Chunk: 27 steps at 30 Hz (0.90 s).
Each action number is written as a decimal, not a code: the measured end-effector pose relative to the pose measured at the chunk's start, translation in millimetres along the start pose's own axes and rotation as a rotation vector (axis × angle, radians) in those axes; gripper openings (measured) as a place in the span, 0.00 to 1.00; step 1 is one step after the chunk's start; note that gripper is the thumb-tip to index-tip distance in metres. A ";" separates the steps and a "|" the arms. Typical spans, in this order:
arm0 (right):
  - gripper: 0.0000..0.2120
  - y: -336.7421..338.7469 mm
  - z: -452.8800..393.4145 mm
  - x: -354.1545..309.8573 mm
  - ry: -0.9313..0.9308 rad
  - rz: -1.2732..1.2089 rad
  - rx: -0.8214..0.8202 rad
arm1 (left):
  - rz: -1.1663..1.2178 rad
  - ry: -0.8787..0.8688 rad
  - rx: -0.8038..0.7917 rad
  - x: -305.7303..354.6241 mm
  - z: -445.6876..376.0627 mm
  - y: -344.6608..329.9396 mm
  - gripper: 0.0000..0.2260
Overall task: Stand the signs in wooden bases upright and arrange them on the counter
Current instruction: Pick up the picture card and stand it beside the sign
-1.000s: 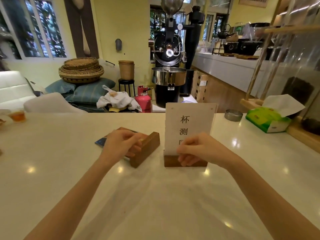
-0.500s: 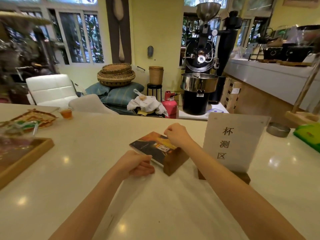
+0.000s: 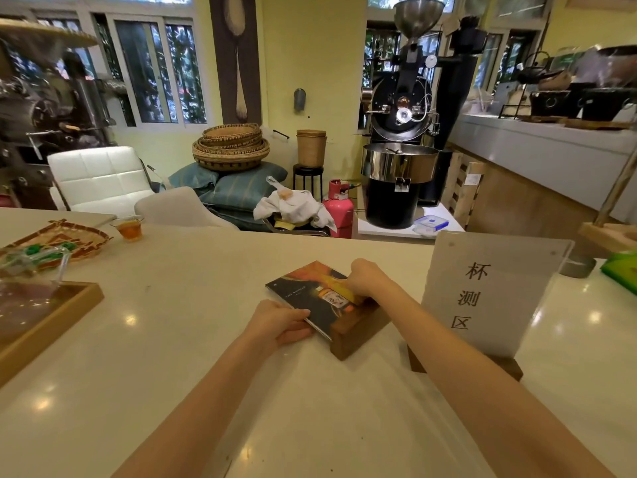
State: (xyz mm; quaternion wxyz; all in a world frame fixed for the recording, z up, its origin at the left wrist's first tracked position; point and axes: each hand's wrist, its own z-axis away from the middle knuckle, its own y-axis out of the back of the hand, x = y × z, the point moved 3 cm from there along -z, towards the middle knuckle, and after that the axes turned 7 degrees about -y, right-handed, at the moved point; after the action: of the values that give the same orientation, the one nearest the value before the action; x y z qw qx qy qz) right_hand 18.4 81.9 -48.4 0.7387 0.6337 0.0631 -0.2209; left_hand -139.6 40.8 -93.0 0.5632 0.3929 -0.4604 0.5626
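Left of the upright white sign (image 3: 489,294), both hands grasp the dark sign (image 3: 310,296) lying flat in its wooden base (image 3: 358,331): left hand (image 3: 275,322) its near edge, right hand (image 3: 365,279) its far side.

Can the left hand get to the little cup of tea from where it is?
Probably yes. The left hand rests on the edge of the dark sign, and the cup of tea stands farther left near the counter's far edge. Only bare counter lies between them, though it looks like a stretch.
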 end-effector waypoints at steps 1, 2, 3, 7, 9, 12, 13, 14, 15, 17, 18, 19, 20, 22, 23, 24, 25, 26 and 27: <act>0.07 1.1 -1.3 1.3 -0.006 -0.048 0.024 | 0.007 -0.026 0.011 1.4 -1.1 0.2 0.08; 0.11 2.2 -2.0 1.7 -0.016 -0.100 0.046 | 0.008 -0.058 0.027 3.7 -2.1 1.1 0.10; 0.13 3.1 -3.3 2.1 -0.029 -0.152 0.069 | -0.001 -0.095 0.046 7.0 -3.1 3.1 0.11; 0.14 5.2 -4.8 0.8 -0.046 -0.383 0.159 | -0.086 -0.246 0.145 28.3 -0.7 16.7 0.12; 0.13 4.7 -3.5 -1.0 -0.013 -0.493 0.205 | -0.147 -0.314 0.173 39.3 1.7 25.8 0.12; 0.12 2.0 2.9 -5.6 0.056 -0.681 0.215 | -0.221 -0.380 0.216 52.3 6.5 38.6 0.15; 0.12 0.4 3.8 -6.5 0.077 -0.729 0.222 | -0.248 -0.405 0.231 55.5 8.4 41.3 0.16; 0.11 -1.6 4.3 -7.5 0.093 -0.768 0.230 | -0.284 -0.432 0.246 58.4 11.6 42.5 0.16; 0.11 -3.5 5.5 -8.5 0.105 -0.803 0.239 | -0.325 -0.463 0.264 60.0 14.2 43.3 0.15; 0.11 -6.1 9.4 -10.6 0.128 -0.849 0.255 | -0.403 -0.527 0.302 61.4 20.5 44.2 0.16; 0.10 -7.3 10.8 -10.7 0.140 -0.863 0.258 | -0.431 -0.557 0.318 61.0 23.9 44.5 0.16; 0.10 -8.2 12.5 -10.3 0.156 -0.879 0.257 | -0.449 -0.586 0.332 59.8 26.9 45.4 0.15; 0.08 -8.9 14.7 -9.6 0.172 -0.894 0.250 | -0.461 -0.611 0.341 58.3 30.1 46.2 0.15; 0.06 -11.2 19.0 -6.3 0.204 -0.925 0.231 | -0.480 -0.653 0.344 54.4 36.2 47.1 0.14; 0.06 -12.7 20.9 -4.0 0.217 -0.938 0.226 | -0.491 -0.675 0.345 52.2 38.5 47.3 0.14; 0.05 -13.9 23.4 -1.6 0.226 -0.950 0.224 | -0.506 -0.695 0.350 50.1 41.0 46.8 0.14; 0.05 -15.2 25.7 0.7 0.235 -0.967 0.224 | -0.521 -0.712 0.357 47.8 42.8 46.4 0.14; 0.05 -16.5 27.8 2.8 0.241 -0.984 0.224 | -0.532 -0.726 0.364 45.8 44.5 45.6 0.14; 0.05 -17.7 29.8 4.7 0.247 -0.999 0.224 | -0.536 -0.737 0.371 43.9 45.7 45.3 0.14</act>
State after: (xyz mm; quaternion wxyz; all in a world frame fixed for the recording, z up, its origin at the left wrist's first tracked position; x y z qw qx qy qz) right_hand 9.8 50.3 -60.6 0.4583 0.6226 0.4200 -0.4752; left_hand -190.7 11.6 -42.0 0.4082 0.7642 -0.4038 0.2938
